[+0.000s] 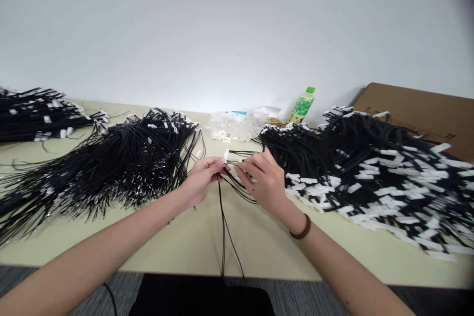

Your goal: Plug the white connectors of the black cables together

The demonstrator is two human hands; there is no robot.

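Over the middle of the pale table, my left hand pinches a small white connector together with thin black wires that hang down over the table's front edge. My right hand, fingers curled, pinches the same wires just right of the connector. A brown band sits on my right wrist. A heap of bare black wires lies left of my hands. A heap of black wires with white connectors lies to the right.
A clear bag of white connectors lies at the back centre, with a green bottle beside it. Brown cardboard leans at the back right. Another wire bundle is at the far left. A white wall stands behind.
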